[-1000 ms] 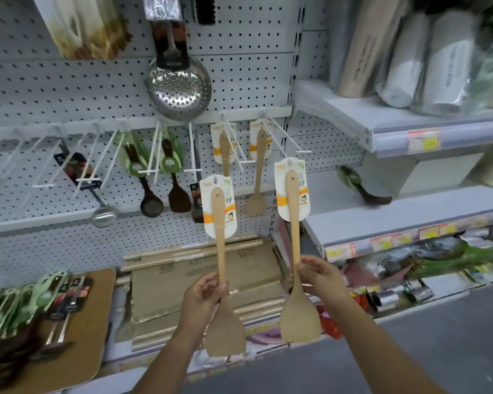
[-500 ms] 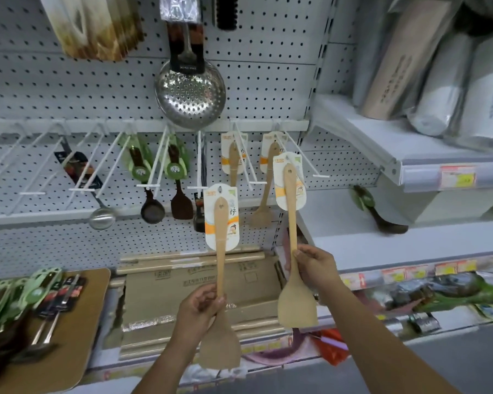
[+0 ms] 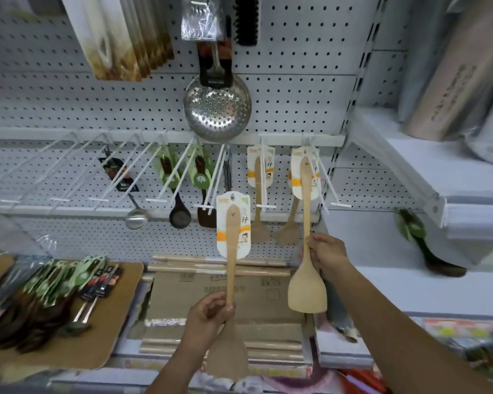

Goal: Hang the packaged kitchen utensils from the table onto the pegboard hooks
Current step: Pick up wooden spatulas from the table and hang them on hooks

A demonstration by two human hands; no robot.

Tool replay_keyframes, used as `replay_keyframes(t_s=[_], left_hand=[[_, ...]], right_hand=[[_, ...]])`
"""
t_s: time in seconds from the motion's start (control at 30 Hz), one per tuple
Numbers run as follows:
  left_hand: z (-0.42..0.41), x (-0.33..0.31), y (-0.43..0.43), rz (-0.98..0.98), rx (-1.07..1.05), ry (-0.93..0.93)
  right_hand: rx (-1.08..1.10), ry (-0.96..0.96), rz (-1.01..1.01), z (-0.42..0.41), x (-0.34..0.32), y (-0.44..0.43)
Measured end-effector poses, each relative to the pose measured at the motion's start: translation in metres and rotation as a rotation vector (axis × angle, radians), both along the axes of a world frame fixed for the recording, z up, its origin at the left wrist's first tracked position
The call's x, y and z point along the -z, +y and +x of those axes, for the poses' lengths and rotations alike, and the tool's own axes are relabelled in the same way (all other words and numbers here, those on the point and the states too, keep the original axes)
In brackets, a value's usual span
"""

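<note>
Since the earlier frames, the head view shows the right hand (image 3: 328,251) has raised its wooden spatula (image 3: 306,291), so its card now overlaps one already hanging at the far-right hook (image 3: 340,205) of the pegboard (image 3: 296,66); whether the hole has caught, I cannot tell. Its fingers grasp the handle just above the blade. The left hand (image 3: 208,317) clenches round a second spatula (image 3: 232,243), upright, lower, not hung. A few ladles (image 3: 180,214) hang already; many packaged utensils (image 3: 54,282) lie on the table (image 3: 117,308), so most work seems left
</note>
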State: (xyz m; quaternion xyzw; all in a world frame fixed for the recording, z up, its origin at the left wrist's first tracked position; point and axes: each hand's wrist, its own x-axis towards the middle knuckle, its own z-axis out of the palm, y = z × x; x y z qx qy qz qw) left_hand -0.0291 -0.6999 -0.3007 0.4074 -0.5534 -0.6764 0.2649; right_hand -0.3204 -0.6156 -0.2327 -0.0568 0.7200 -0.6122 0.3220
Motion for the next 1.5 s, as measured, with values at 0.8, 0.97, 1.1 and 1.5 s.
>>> replay_keyframes(t_s=[0.8,0.97,1.1,1.5], left_hand=[[-0.023,0.010,0.018,0.008,0.124,-0.032],[-0.028,0.013,0.023,0.023,0.178,-0.026],[-0.027,0.013,0.028,0.018,0.187,-0.012],[-0.020,0.009,0.034,0.062,0.195,0.041]], right_hand=[[-0.306,0.062,-0.196,0.050,-0.021,0.003],[-0.345,0.120,-0.179,0.065,-0.040,-0.004],[-0.328,0.154,-0.214,0.071,-0.048,-0.003],[-0.363,0.165,-0.279,0.086,-0.064,0.008]])
